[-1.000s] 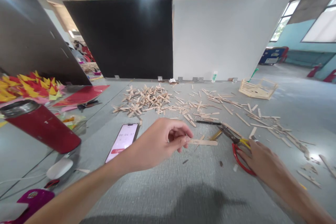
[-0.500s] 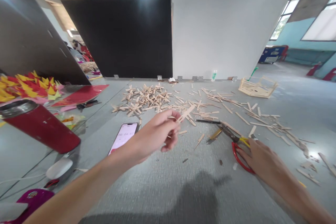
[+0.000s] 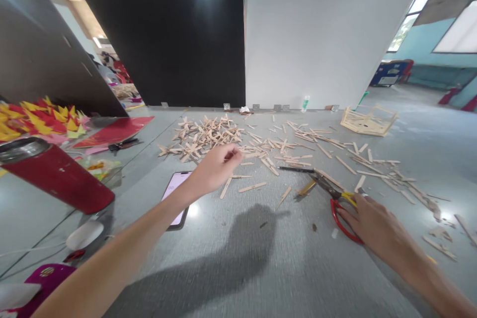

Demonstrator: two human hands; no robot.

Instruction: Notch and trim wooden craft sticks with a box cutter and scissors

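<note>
My left hand (image 3: 218, 166) hovers over the front edge of the heaped wooden sticks (image 3: 206, 136), fingers pinched together; whatever they hold, if anything, is too small to make out. Loose sticks (image 3: 252, 187) lie just to its right and below it. At the right, my right hand (image 3: 376, 221) is wrapped on the red and yellow handles of the scissors (image 3: 345, 218), whose blades point left on the table. More wooden sticks (image 3: 372, 164) are scattered beyond the scissors.
A phone (image 3: 179, 198) lies beside my left forearm. A red flask (image 3: 59, 176), a white mouse (image 3: 85, 233) and folded paper pieces (image 3: 40, 119) are on the left. A stick frame (image 3: 367, 121) sits at the back right, near the white board (image 3: 320, 44).
My left hand has moved left and away from me, toward the heap. The sticks it held are no longer seen in it, and more sticks lie on the table near it.
</note>
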